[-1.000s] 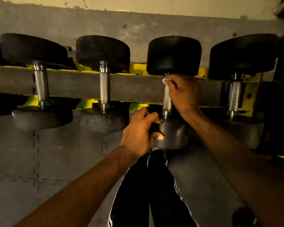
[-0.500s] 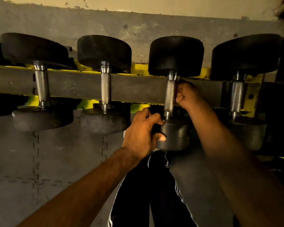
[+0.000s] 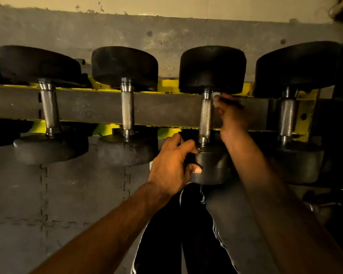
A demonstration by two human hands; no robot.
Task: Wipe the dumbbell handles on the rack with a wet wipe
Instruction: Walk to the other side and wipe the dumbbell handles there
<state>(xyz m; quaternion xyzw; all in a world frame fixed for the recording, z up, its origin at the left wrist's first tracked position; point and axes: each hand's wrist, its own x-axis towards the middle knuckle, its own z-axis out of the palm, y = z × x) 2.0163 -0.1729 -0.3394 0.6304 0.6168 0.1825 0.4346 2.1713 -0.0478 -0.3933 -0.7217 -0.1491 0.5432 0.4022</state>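
Left hand (image 3: 170,165) grips round rubber head (image 3: 212,169); right hand (image 3: 233,117) pinches wipe (image 3: 215,95) beside knurled steel handle (image 3: 205,117).

Dim, warm yellow light; black rubber dumbbell heads (image 3: 212,68) sink into shadow, right hand (image 3: 233,115) smeared, edges bowed.

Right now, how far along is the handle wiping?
Done: can't tell; no handle shows wetness. In hand: right hand holds the wet wipe at the top of the third handle, left hand gripping that dumbbell's near head. Left: at least the rest of this handle; possibly the far-right handle.
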